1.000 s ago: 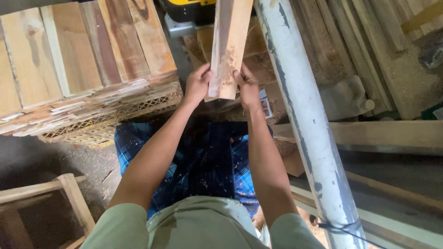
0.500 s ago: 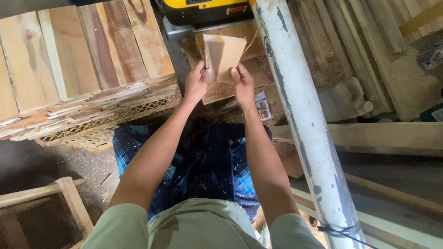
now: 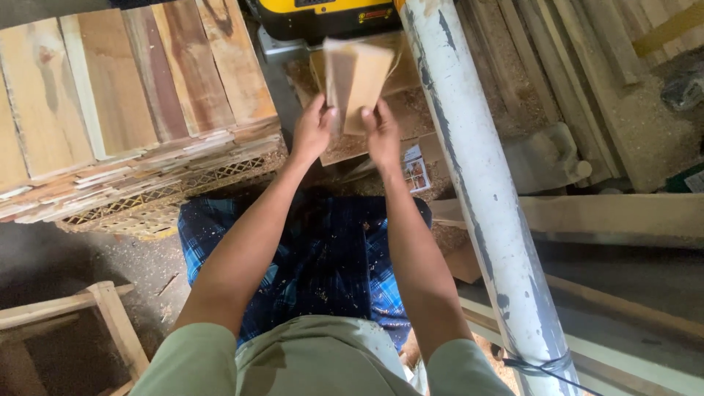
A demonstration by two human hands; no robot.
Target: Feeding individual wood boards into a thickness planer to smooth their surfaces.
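Both hands, left hand (image 3: pixel 312 132) & right hand (image 3: pixel 383 134), fingers clamped on wood board (image 3: pixel 357 73): keep grip even, board square w/ yellow machine (image 3: pixel 326 16).

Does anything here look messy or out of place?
Yes: sawdust and wood chips are scattered over the blue checked cloth on the person's lap. The stack of planks on the yellow crate is uneven, its ends jutting out raggedly.
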